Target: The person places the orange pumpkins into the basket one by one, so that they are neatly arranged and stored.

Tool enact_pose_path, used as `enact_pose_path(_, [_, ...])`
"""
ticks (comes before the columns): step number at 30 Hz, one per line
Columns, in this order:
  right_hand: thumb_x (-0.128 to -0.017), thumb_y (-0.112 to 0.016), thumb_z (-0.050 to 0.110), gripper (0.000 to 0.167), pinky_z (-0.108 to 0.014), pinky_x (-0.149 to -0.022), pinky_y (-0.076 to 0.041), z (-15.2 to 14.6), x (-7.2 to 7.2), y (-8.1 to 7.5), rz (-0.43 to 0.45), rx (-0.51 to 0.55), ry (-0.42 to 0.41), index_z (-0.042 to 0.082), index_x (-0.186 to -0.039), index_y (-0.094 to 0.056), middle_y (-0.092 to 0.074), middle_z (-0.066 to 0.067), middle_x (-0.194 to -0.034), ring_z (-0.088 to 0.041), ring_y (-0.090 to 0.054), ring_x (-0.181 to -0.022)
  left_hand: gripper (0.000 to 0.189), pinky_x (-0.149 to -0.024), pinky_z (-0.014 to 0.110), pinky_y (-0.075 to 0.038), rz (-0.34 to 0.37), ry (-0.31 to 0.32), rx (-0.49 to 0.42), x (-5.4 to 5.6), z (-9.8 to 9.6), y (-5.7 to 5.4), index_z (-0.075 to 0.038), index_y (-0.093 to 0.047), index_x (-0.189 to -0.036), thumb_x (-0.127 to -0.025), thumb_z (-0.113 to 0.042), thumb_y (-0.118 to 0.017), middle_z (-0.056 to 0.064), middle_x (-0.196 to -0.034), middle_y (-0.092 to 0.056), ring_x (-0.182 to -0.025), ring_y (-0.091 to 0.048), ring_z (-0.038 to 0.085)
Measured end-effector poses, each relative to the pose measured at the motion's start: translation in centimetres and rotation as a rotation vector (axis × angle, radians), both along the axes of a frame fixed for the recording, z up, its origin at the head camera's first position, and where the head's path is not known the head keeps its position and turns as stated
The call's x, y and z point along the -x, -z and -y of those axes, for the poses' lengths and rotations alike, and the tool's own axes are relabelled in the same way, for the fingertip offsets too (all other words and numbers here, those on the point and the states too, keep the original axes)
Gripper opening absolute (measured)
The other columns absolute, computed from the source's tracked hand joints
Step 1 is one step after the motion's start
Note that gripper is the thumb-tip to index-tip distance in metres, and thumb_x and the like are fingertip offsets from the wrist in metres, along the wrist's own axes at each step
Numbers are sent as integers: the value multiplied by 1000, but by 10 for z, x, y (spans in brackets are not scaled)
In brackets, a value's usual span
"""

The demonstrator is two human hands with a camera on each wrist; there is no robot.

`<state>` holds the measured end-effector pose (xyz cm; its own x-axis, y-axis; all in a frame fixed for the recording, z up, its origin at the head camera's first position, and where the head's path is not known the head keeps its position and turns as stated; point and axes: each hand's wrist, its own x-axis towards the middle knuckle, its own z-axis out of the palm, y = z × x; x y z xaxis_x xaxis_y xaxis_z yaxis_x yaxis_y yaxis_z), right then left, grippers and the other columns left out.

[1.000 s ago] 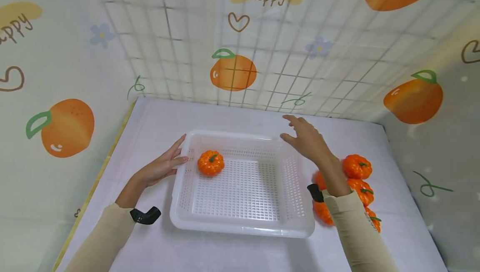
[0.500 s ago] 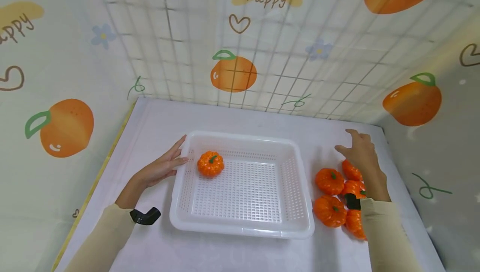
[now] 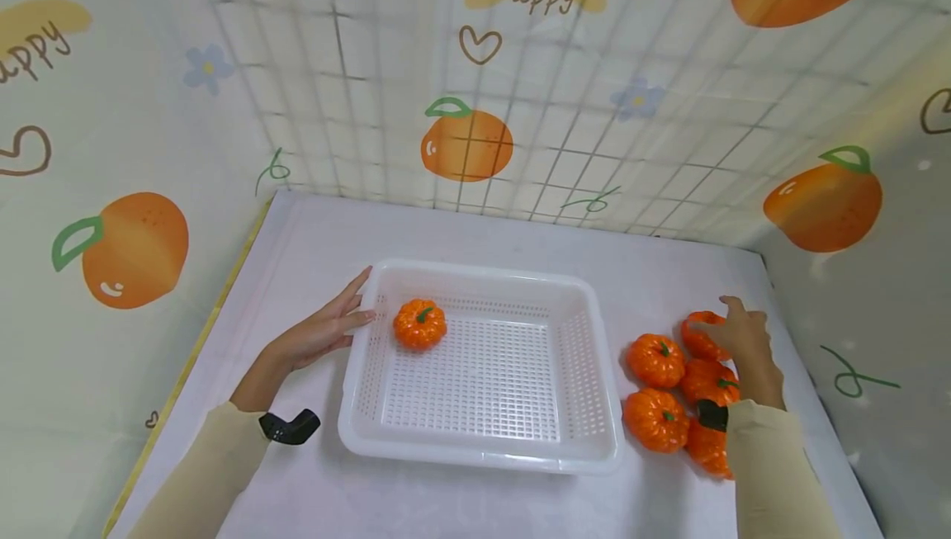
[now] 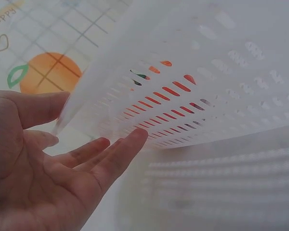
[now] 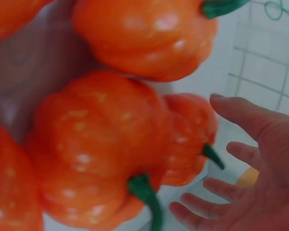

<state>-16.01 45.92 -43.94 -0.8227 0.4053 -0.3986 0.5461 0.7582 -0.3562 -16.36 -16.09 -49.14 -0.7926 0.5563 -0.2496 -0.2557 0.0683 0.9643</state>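
A white perforated plastic basket [image 3: 475, 460] stands on the table, with one small orange pumpkin [image 3: 419, 325] in its back left part. My left hand [image 3: 315, 337] rests with extended fingers against the basket's left side; the left wrist view shows its fingertips at the slotted wall [image 4: 221, 110]. Over at the right, my right hand [image 3: 746, 341] is at the rearmost loose pumpkin [image 3: 701, 338], thumb and fingers spread around it. In the right wrist view a small gap shows between the fingers [image 5: 214, 209] and that pumpkin [image 5: 188, 139]. It is not gripped.
Several more orange pumpkins with green stems, among them a front left one [image 3: 656, 421] and a middle one [image 3: 709, 380], cluster right of the basket. A printed cloth wall [image 3: 565, 110] rises behind the white table [image 3: 475, 229], and others flank it.
My right hand has swung from above the basket's back right corner to the right, then lowered toward the rearmost loose pumpkin. The left hand and the basket have stayed in place.
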Motion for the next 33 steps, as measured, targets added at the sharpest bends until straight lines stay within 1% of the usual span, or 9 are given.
enact_pose_path(1, [-94, -64, 42, 94, -81, -92, -30, -2, -1, 1, 19, 13, 9, 1, -157, -7, -2, -45, -148, -64, -21, -128, 80, -108, 58, -36, 0, 1, 0, 0, 0, 0, -44, 1, -158, -103, -26, -54, 6, -166, -4, -143, -32, 36])
enact_pose_path(5, [-95, -60, 48, 95, -79, -93, -30, -8, -4, 4, 61, 27, -25, -3, -156, -7, -7, -45, -146, -62, -24, -127, 81, -109, 58, -35, 9, 0, 6, 1, 1, 1, -46, 1, -158, -103, -28, -56, 9, -166, -2, -144, -31, 36])
enact_pose_path(8, [-93, -59, 53, 97, -79, -93, -30, -11, -2, 5, 95, 34, -44, -6, -154, -11, -13, -43, -148, -59, -25, -128, 81, -108, 57, -36, 9, -1, 5, 1, 2, 3, -47, 0, -157, -102, -29, -57, 9, -166, 0, -144, -30, 36])
enact_pose_path(11, [-91, -60, 58, 102, -79, -91, -31, -13, 1, 5, 137, 47, -34, -6, -153, -12, -17, -40, -150, -56, -25, -129, 80, -108, 57, -37, 8, -4, 5, 2, 2, 5, -48, -1, -157, -102, -29, -57, 8, -166, 0, -144, -30, 37])
enact_pose_path(17, [-89, -62, 60, 105, -79, -89, -32, -16, 3, 8, 147, 48, -21, -5, -154, -13, -18, -38, -151, -56, -25, -128, 80, -108, 58, -35, 10, -8, 16, 3, 2, 6, -48, -1, -157, -102, -30, -56, 8, -166, 2, -145, -28, 37])
enact_pose_path(22, [-91, -60, 55, 99, -79, -93, -30, -11, 4, 5, 101, 25, -48, -7, -153, -14, -19, -40, -150, -57, -25, -128, 80, -108, 58, -35, 14, -9, 20, 3, 2, 4, -49, -2, -157, -102, -31, -57, 7, -166, 2, -146, -26, 36])
enact_pose_path(24, [-93, -59, 51, 94, -78, -95, -31, -8, 5, 2, 62, 9, -85, -10, -151, -16, -21, -41, -148, -58, -27, -127, 80, -108, 57, -36, 12, -6, 17, 3, 2, 4, -49, -1, -157, -102, -31, -57, 7, -166, 2, -145, -27, 36])
enact_pose_path(30, [-95, -59, 40, 84, -73, -96, -37, 4, 11, -7, -18, -36, -159, -14, -147, -22, -31, -42, -139, -56, -35, -119, 80, -107, 56, -37, 11, -7, 19, 2, 2, 5, -48, -1, -157, -102, -30, -57, 7, -166, 0, -144, -29, 37])
enact_pose_path(33, [-95, -60, 37, 81, -71, -95, -39, 11, 14, -11, -48, -43, -184, -15, -146, -24, -33, -43, -136, -56, -37, -116, 80, -107, 57, -36, 7, -4, 24, 2, 1, 6, -47, 0, -157, -103, -30, -56, 9, -166, 1, -145, -29, 38])
